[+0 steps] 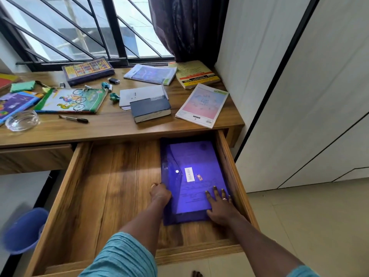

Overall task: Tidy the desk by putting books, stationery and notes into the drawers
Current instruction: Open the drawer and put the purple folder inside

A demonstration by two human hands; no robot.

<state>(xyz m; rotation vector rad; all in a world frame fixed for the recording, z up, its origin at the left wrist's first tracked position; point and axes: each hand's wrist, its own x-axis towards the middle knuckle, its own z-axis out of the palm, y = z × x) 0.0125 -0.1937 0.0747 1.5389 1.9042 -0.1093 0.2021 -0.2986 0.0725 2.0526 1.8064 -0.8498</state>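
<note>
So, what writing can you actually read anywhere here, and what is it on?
"www.seshajobs.com", as best it reads: yellow book at the back right of the desk.
White label on the purple folder: sideways, too blurred.
Pink notebook and cycling book: print too small.

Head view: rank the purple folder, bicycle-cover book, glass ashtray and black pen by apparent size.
1. purple folder, though nearest the camera.
2. bicycle-cover book.
3. glass ashtray.
4. black pen, similar span but thinner.
</note>
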